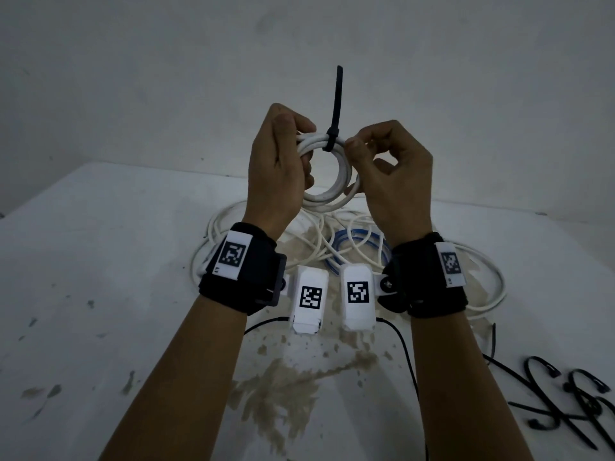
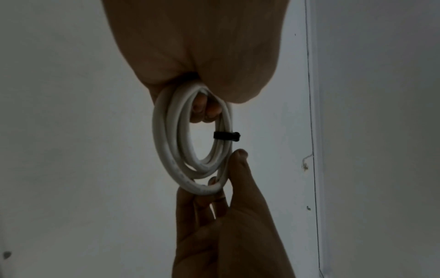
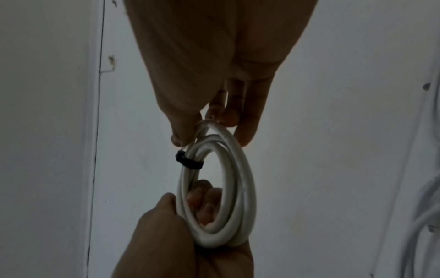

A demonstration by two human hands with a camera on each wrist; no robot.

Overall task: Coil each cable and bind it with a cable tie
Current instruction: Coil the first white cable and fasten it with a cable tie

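Note:
I hold a white cable coil (image 1: 345, 173) up above the table with both hands. My left hand (image 1: 293, 148) grips its left side, fingers curled through the ring. My right hand (image 1: 362, 151) pinches the right side between thumb and fingers. A black cable tie (image 1: 335, 104) is wrapped round the top of the coil, its tail sticking straight up. In the left wrist view the tie (image 2: 226, 135) bands the coil (image 2: 164, 143) between my left hand (image 2: 202, 47) and right hand (image 2: 238, 216). The right wrist view shows the same tie (image 3: 189, 160) on the coil (image 3: 240, 169).
Loose white cables (image 1: 213, 227) and a blue cable loop (image 1: 359, 236) lie tangled on the stained white table (image 1: 100, 294) below my wrists. Several spare black cable ties (image 1: 565, 404) lie at the front right. A plain wall stands behind.

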